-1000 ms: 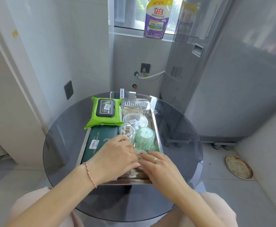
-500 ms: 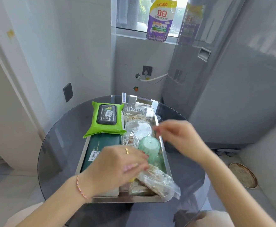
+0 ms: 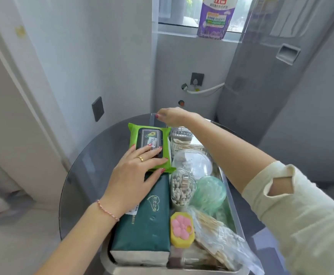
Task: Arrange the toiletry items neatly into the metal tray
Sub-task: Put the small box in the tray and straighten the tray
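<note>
Head view: your left hand (image 3: 134, 173) presses flat, fingers spread, on the green wet-wipes pack (image 3: 148, 145) in the metal tray (image 3: 232, 207). Your right hand (image 3: 171, 117) reaches past the tray's far end — fingers curled, whether pinching anything you cannot tell.

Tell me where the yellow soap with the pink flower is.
In the head view, the yellow soap with a pink flower lies near the metal tray's front, between the dark green tissue pack and clear plastic bag.

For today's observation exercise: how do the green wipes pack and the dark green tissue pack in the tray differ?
The wipes pack is bright lime green with a black flip lid; the tissue pack is dark green with pale printed lettering. The wipes pack is shorter and lies farther away, the tissue pack longer and nearer. The left hand rests across both. Both are soft packs lying flat.
</note>
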